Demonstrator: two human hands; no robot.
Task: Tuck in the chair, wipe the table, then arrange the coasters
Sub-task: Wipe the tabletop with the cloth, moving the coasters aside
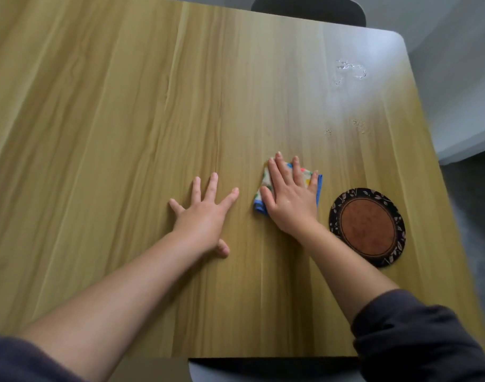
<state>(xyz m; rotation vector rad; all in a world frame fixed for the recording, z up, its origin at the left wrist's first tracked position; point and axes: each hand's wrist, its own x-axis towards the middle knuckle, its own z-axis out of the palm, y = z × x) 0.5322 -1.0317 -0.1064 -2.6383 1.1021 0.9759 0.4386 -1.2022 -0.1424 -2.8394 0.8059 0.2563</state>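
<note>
My right hand (289,198) lies flat, fingers straight, pressing a small folded cloth (260,199) with a blue edge and coloured spots onto the wooden table (112,133). My left hand (205,219) rests flat on the bare tabletop to the left of it, fingers spread. A round coaster (367,226) with a brown centre and a black leaf-patterned rim lies just right of my right wrist. Water droplets (351,69) sit on the table at the far right. A dark chair (263,366) shows under the near table edge.
Another dark chair back (308,9) stands at the table's far side. Smaller droplets (359,125) lie between the cloth and the far spill. The table's right edge and rounded corner (401,40) border grey floor.
</note>
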